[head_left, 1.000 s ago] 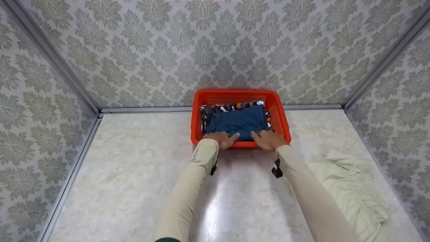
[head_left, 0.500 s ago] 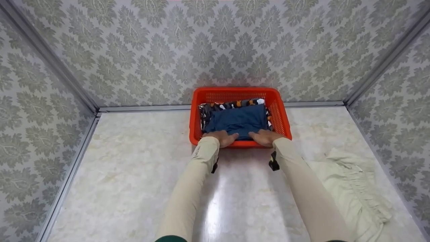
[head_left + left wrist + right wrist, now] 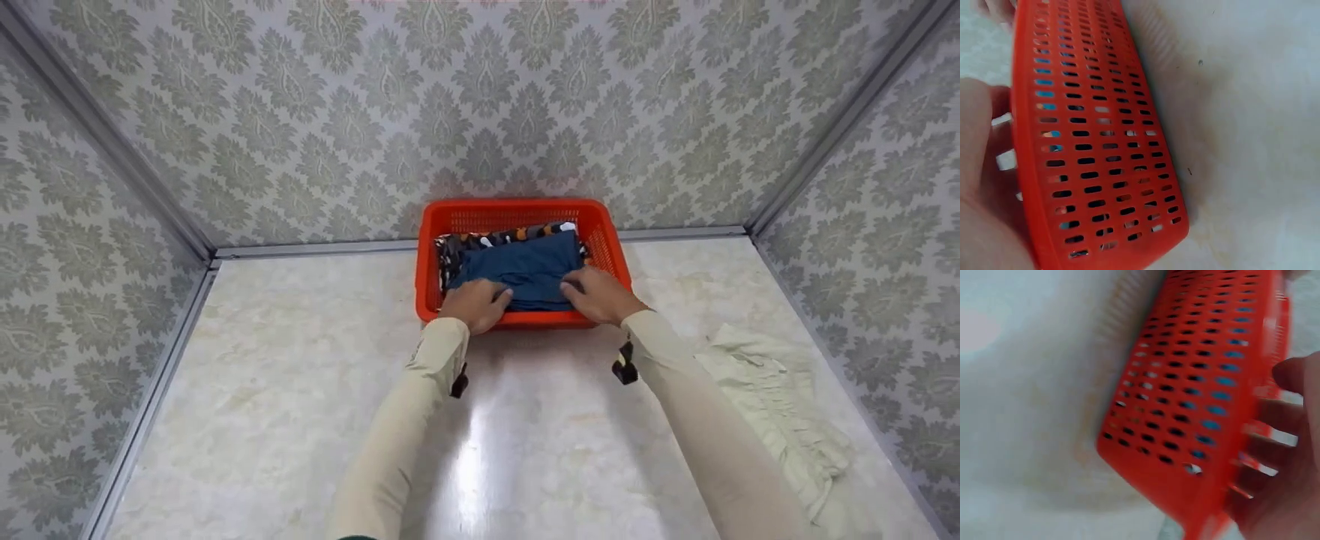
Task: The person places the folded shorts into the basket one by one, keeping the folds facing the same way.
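A red plastic basket (image 3: 517, 205) with slotted walls stands against the back wall. Inside it lies a folded dark blue cloth (image 3: 525, 262) on top of a black, orange and white patterned cloth (image 3: 469, 243). My left hand (image 3: 474, 305) is over the basket's front left, its fingers reaching past the rim towards the blue cloth. At the front right, my right hand (image 3: 602, 295) has its fingers spread and loosely bent over the blue cloth's edge. In both wrist views the basket's front wall (image 3: 1100, 140) hides part of the fingers; whether they touch the cloth cannot be told.
A crumpled pale green garment (image 3: 780, 405) lies on the light marbled surface (image 3: 285, 375) at the right, beside my right forearm. Patterned walls (image 3: 480, 90) close off the back and both sides, with grey metal strips along their edges.
Both hands have come up from the blue cloth's front edge. The right hand has moved slightly forward, and its thumb is more bent. The basket and cloths keep their arrangement while the head view shifts.
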A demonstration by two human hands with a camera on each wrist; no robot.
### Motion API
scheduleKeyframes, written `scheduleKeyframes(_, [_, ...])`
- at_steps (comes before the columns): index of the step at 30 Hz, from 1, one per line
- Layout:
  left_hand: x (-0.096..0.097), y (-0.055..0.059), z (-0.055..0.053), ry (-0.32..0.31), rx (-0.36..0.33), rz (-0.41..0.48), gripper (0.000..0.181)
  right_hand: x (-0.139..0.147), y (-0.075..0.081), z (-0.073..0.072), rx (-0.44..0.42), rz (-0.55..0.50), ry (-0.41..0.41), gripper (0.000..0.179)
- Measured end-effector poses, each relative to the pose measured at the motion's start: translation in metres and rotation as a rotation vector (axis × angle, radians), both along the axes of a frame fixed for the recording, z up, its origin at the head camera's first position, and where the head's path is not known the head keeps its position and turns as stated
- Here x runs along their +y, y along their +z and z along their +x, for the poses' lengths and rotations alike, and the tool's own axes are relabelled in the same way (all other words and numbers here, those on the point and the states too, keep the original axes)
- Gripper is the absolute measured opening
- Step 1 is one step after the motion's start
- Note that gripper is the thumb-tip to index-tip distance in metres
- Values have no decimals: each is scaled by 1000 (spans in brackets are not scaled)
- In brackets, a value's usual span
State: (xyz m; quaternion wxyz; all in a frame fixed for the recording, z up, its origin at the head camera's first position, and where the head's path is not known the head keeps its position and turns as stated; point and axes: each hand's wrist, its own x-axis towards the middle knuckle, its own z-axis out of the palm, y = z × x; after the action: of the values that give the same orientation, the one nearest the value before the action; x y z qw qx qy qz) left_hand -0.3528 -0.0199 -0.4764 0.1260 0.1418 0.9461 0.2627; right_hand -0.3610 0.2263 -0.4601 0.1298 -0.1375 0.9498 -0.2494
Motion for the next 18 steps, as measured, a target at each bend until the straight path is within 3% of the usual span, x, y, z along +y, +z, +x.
scheduleKeyframes(3, [-6,1,18,-37,146,123,32,18,8,16,136,-106,-37,38])
scheduleKeyframes(6, [-21,3,42,-58,244,194,25,38,9,31,214,-172,-89,37])
scheduleKeyframes(10, [-32,0,79,-80,266,293,22,71,1,54,301,-218,-198,37])
scheduleKeyframes(13, [-34,-10,107,-110,242,357,23,97,-15,76,373,-172,-295,36])
scheduleKeyframes(16, [-37,-24,132,-138,230,373,23,120,-29,97,330,-46,-412,43])
scheduleKeyframes(18, [-40,-32,146,-141,211,368,23,134,-33,110,205,41,-457,57])
